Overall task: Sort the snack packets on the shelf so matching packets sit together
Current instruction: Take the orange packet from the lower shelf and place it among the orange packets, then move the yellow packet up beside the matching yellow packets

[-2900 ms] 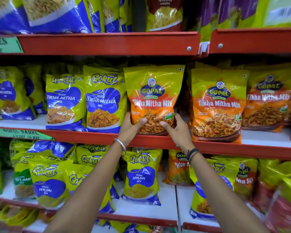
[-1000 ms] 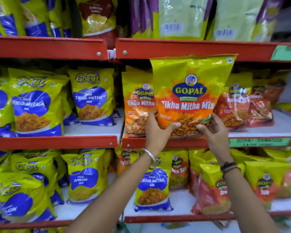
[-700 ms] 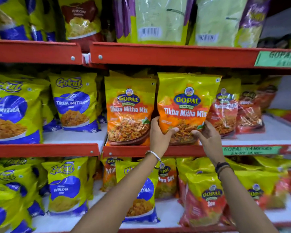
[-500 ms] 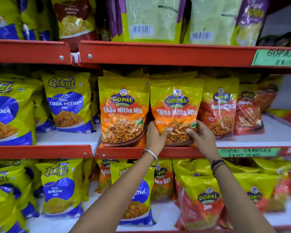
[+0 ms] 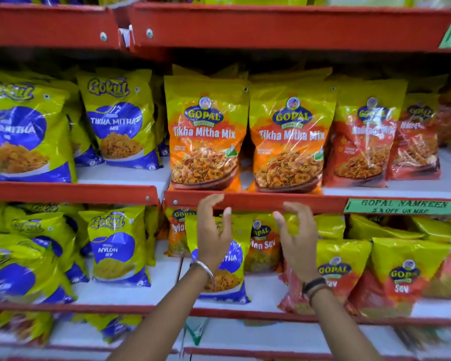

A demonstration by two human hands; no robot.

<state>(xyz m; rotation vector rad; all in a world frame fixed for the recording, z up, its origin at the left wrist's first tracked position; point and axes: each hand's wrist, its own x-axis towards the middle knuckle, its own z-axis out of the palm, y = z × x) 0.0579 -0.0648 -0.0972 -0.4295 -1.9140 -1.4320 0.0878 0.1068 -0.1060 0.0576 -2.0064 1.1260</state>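
Note:
Two orange Gopal Tikha Mitha Mix packets stand upright side by side on the middle shelf, the left packet point(image 5: 205, 136) and the right packet point(image 5: 289, 142). My left hand point(image 5: 212, 234) and my right hand point(image 5: 296, 239) hover just below that shelf's red front edge point(image 5: 255, 201), fingers spread, holding nothing. Behind my left hand, on the lower shelf, stands a blue-and-yellow Gokul Tikha Mitha packet point(image 5: 225, 272) among Gopal packets.
Gokul blue-and-yellow packets point(image 5: 117, 121) fill the left of the middle shelf. Red Gopal packets point(image 5: 363, 142) stand to the right. The lower shelf holds Gokul Nylon Sev point(image 5: 115, 246), Gopal Nylon Sev point(image 5: 263, 243) and Gopal Sev point(image 5: 401, 280). A green price label point(image 5: 401, 206) hangs at right.
Both hands set the Gopal Tikha Mitha Mix packet beside its match, let it go and dropped below the shelf edge. The view has shifted right and down.

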